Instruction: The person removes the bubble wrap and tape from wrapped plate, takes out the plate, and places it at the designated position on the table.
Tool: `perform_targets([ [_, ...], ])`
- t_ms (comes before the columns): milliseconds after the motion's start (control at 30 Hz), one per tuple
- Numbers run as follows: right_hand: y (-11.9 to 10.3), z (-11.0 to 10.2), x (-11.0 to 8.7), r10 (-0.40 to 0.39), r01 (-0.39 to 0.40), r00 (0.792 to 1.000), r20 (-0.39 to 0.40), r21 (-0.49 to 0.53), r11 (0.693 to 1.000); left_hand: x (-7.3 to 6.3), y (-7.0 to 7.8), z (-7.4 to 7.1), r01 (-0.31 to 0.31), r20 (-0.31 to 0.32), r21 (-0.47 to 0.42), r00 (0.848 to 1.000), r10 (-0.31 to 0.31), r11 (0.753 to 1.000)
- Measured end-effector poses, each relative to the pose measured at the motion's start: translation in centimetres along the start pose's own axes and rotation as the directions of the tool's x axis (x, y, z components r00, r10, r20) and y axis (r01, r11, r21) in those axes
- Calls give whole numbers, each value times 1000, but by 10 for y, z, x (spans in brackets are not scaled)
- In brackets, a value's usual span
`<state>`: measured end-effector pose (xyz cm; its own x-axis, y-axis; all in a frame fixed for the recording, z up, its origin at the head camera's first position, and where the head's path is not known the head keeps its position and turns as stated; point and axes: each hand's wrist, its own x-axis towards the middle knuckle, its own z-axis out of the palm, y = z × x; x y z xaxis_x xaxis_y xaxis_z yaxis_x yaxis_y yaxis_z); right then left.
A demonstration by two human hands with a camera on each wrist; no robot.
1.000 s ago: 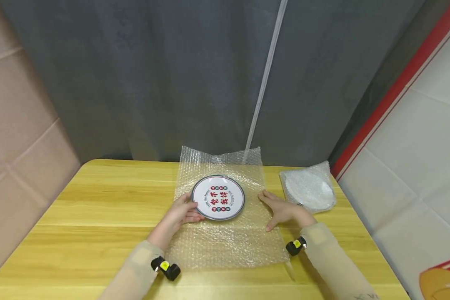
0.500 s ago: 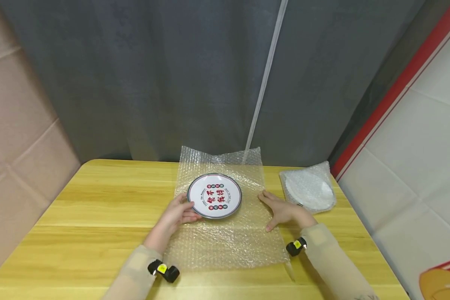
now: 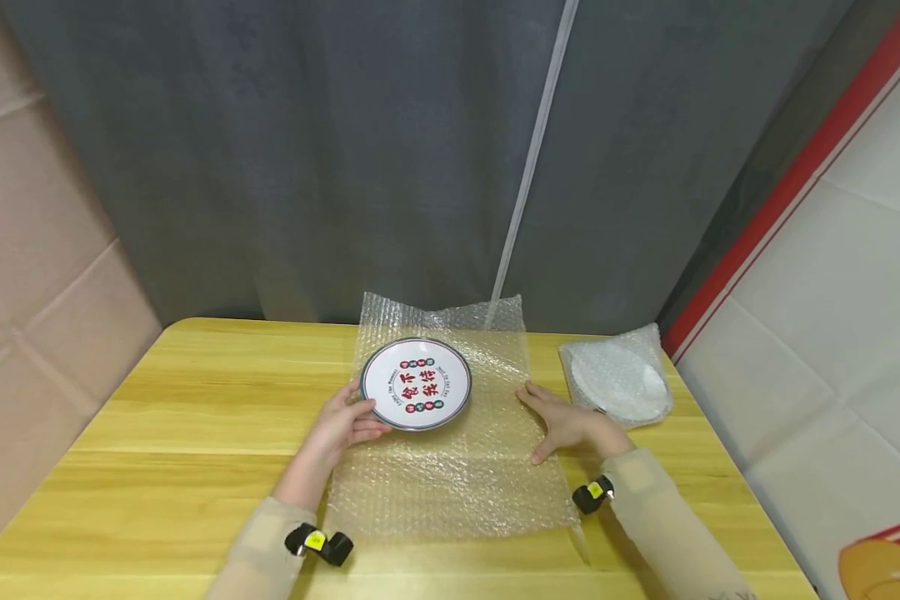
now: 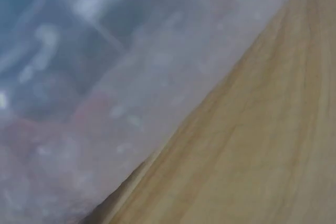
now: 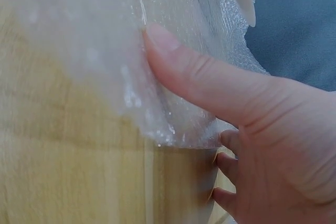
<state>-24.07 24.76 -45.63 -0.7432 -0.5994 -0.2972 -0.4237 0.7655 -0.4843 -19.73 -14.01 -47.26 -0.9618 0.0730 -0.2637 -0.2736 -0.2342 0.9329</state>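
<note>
In the head view my left hand (image 3: 345,425) grips a round white plate (image 3: 416,383) by its left rim, thumb on top and fingers beneath. The plate has a dark rim and red and teal printed characters, and is tilted a little. Under it spreads a sheet of clear bubble wrap (image 3: 457,492). My right hand (image 3: 566,423) rests at the sheet's right edge with fingers spread. From the right wrist view, its thumb (image 5: 184,72) lies on the bubble wrap (image 5: 105,24). Only blurred bubble wrap (image 4: 142,77) and table fill the left wrist view; that hand is hidden there.
A bubble-wrapped white round item (image 3: 618,379) lies at the right rear of the wooden table (image 3: 195,433). Behind the table hangs a grey curtain (image 3: 345,167), which the sheet's far edge overlaps. White panels with a red stripe stand on the right.
My left hand has moved the plate left and slightly away from me, and the plate looks a bit larger and more raised. The right hand and bubble wrap have stayed put.
</note>
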Motion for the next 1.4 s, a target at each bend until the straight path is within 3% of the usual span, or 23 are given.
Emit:
perform_targets([
  [500,0,2,-2,-9,9,1000,-8,6,1000,-9,8,-12,-17,-27,-35,1000,16,999],
  [1400,0,2,-2,-15,15,1000,-20,9,1000,-23,38,-47,-45,-113,-94,993,34,995],
])
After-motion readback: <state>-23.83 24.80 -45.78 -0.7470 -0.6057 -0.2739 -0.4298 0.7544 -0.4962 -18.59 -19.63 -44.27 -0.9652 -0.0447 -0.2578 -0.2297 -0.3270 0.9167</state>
